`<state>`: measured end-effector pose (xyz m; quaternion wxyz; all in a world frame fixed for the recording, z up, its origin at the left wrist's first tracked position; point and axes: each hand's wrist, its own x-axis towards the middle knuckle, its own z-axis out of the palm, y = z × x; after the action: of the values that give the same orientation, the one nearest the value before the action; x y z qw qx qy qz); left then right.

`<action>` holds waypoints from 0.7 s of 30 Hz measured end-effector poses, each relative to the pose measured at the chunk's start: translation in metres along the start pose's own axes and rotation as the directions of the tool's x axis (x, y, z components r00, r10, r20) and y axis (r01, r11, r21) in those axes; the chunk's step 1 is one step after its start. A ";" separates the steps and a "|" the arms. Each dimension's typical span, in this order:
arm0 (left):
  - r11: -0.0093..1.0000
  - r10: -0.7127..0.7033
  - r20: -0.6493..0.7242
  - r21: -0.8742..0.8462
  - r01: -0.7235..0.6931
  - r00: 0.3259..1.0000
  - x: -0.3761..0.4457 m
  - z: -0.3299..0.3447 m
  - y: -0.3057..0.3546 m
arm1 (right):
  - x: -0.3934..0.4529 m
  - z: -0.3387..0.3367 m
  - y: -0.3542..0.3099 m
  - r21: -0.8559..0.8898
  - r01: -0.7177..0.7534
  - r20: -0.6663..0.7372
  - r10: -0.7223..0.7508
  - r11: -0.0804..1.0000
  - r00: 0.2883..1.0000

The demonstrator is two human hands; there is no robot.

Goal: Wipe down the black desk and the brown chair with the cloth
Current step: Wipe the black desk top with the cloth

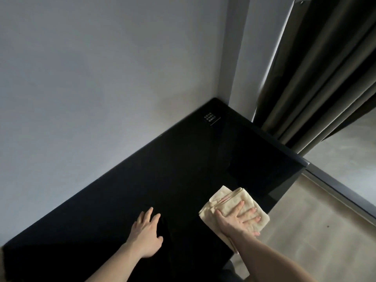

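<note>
The glossy black desk (pixel 183 163) runs along a grey wall into a corner. A folded cream cloth (pixel 227 197) lies on the desk near its front right edge. My right hand (pixel 236 218) presses flat on the cloth with the fingers spread. My left hand (pixel 145 235) rests palm-down on the bare desk to the left of the cloth, fingers apart, holding nothing. The brown chair is not in view.
A small square panel with white markings (pixel 211 118) sits in the desk's far corner. Dark curtains (pixel 317 94) hang beyond the desk's right end. Light floor (pixel 317 231) lies to the right, below the desk's edge. A grey wall (pixel 101 78) backs the desk.
</note>
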<state>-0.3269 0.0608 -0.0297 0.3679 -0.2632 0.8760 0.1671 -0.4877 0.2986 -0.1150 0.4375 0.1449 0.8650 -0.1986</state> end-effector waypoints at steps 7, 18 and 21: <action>0.999 0.004 0.065 -0.035 -0.002 0.998 0.102 -0.020 0.083 | 0.084 -0.114 -0.029 -0.054 0.066 -0.053 -0.069 0.996 0.996; 0.994 0.069 0.109 -0.093 -0.059 0.992 0.171 -0.054 0.147 | 0.179 -0.237 -0.051 -0.201 0.165 -0.137 -0.194 0.966 0.971; 0.993 0.077 0.103 -0.097 -0.068 0.992 0.161 -0.053 0.145 | 0.182 -0.241 -0.047 -0.223 0.177 -0.160 -0.216 0.959 0.963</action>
<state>-0.5358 0.0976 -0.0978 0.3951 -0.2388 0.8554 0.2348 -0.7808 0.3843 -0.1236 0.3468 0.0293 0.9275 -0.1361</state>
